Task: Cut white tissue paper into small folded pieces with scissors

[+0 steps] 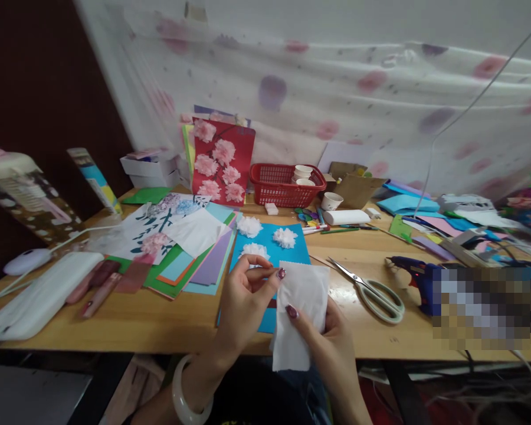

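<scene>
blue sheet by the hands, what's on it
Three white flowers and a dark red patch. The left hand and white tissue cover some of the blue sheet; what lies behind them can't be seen.

Dim and slightly soft, with pale glare on the table (341,290).

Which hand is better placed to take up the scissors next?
Probably the right hand: the scissors lie on its side, though it holds the white tissue, whose upper-left corner the left hand touches.
</scene>
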`<state>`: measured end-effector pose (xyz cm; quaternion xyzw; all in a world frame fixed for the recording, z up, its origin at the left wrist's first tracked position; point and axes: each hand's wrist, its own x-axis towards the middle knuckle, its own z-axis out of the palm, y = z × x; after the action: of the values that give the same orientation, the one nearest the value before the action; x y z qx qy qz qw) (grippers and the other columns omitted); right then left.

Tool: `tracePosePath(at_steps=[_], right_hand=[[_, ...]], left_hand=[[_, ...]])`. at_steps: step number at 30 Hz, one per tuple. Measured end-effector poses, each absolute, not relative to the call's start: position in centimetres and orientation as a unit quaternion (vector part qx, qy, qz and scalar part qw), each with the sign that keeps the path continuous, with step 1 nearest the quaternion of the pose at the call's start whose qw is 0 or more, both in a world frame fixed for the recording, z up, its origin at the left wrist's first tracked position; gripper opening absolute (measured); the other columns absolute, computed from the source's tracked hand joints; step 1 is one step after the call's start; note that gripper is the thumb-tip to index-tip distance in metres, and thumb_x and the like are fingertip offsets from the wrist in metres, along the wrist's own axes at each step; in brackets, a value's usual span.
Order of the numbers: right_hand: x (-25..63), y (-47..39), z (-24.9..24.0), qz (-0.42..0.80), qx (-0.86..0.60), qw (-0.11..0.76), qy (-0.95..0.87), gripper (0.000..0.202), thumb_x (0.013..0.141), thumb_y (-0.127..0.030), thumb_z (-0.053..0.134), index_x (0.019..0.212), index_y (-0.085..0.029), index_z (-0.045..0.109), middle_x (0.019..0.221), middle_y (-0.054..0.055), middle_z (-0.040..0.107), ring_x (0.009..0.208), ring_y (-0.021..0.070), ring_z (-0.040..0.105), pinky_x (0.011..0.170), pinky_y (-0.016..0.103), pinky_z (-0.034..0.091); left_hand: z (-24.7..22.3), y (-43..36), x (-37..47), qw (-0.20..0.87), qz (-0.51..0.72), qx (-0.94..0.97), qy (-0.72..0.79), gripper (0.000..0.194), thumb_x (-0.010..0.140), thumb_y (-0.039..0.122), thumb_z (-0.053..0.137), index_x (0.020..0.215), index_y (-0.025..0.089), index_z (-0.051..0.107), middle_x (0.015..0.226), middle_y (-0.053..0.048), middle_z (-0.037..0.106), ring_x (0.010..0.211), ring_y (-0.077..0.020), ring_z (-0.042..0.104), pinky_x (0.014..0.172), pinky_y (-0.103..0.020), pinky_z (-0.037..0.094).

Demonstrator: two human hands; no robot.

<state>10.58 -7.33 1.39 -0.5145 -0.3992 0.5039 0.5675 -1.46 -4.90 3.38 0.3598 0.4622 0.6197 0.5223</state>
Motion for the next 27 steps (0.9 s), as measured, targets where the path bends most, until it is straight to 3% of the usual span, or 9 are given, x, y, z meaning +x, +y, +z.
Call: tracePosePath(at_steps=[4, 7, 13, 21, 24, 27], right_hand=[[10.8, -7.1, 1.1, 0.504, -0.514, 0.567, -0.400, 0.045, 0.060, -0.040, 0.084, 0.096, -0.018, 0.068, 0.078, 0.004, 0.076, 0.065, 0.0227, 0.068, 0.049, 0.026, 0.052], [11.4, -6.8, 0.4, 0.494, -0.516, 0.570, -0.407, 0.044, 0.064, -0.040, 0.082, 0.099, -0.019, 0.068, 0.081, 0.005, 0.076, 0.066, 0.0224, 0.069, 0.049, 0.026, 0.052], [12.1, -6.6, -0.1, 0.385, -0.552, 0.614, -0.412, 0.041, 0.066, -0.042, 0.080, 0.097, -0.018, 0.067, 0.083, 0.006, 0.076, 0.067, 0.0223, 0.069, 0.051, 0.026, 0.054], [11.6, -6.8, 0.2, 0.315, -0.571, 0.644, -0.400, 0.043, 0.065, -0.043, 0.079, 0.096, -0.017, 0.064, 0.091, 0.011, 0.075, 0.074, 0.0253, 0.069, 0.053, 0.028, 0.053], [11.8, -6.7, 0.0, 0.321, -0.553, 0.646, -0.416, 0.040, 0.072, -0.045, 0.074, 0.099, -0.018, 0.063, 0.092, 0.009, 0.074, 0.073, 0.0228, 0.068, 0.052, 0.027, 0.050], [12.0, -6.5, -0.1, 0.329, -0.529, 0.640, -0.449, 0.031, 0.082, -0.048, 0.063, 0.094, -0.020, 0.062, 0.081, 0.004, 0.072, 0.063, 0.0172, 0.063, 0.048, 0.023, 0.045]], left_hand=[[3.5, -5.0, -1.7, 0.526, 0.609, 0.371, 0.463, 0.031, 0.073, 0.034, 0.073, 0.087, 0.020, 0.050, 0.077, 0.000, 0.071, 0.065, -0.0135, 0.066, 0.048, -0.019, 0.053], [3.6, -5.4, -1.9, 0.568, 0.570, 0.398, 0.440, 0.043, 0.067, 0.028, 0.079, 0.096, 0.020, 0.049, 0.090, -0.004, 0.073, 0.071, -0.0142, 0.068, 0.058, -0.022, 0.055], [2.7, -6.7, -1.6, 0.577, 0.494, 0.461, 0.459, 0.054, 0.065, 0.019, 0.078, 0.108, 0.022, 0.046, 0.105, -0.007, 0.070, 0.084, -0.0175, 0.069, 0.069, -0.027, 0.055], [1.6, -6.8, -1.4, 0.570, 0.476, 0.472, 0.475, 0.049, 0.068, 0.019, 0.075, 0.108, 0.023, 0.048, 0.093, -0.002, 0.069, 0.073, -0.0143, 0.068, 0.067, -0.027, 0.055], [1.4, -6.6, -1.5, 0.566, 0.480, 0.473, 0.475, 0.048, 0.068, 0.018, 0.075, 0.107, 0.022, 0.049, 0.087, 0.000, 0.070, 0.072, -0.0146, 0.068, 0.067, -0.027, 0.055], [1.3, -6.3, -1.6, 0.554, 0.484, 0.472, 0.485, 0.046, 0.067, 0.018, 0.075, 0.106, 0.022, 0.051, 0.082, 0.001, 0.071, 0.071, -0.0151, 0.069, 0.067, -0.027, 0.055]])
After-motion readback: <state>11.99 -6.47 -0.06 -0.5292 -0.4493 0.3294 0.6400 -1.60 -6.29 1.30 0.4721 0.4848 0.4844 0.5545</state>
